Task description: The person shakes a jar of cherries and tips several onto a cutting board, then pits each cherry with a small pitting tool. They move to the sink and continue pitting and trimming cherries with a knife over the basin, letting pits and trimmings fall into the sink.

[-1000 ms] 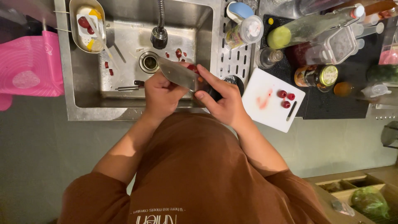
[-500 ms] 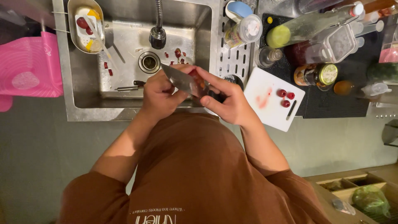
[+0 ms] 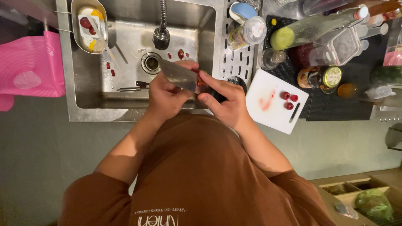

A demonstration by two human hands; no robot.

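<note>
Holding position over the front edge of the steel sink (image 3: pixel 83 106), both hands grip one knife. Left hand (image 3: pixel 165 98): fingers curled shut, thumb pressed against the flat of the knife blade (image 3: pixel 178 75). Right hand (image 3: pixel 226 102): closed around the dark handle, forefinger stretched along the blade's spine. The blade points toward the drain (image 3: pixel 150 62), with red scraps at its edge. Red bits lie scattered on the sink floor. A white cutting board (image 3: pixel 272 115) with three red fruits (image 3: pixel 289 99) sits just right of the right hand.
</note>
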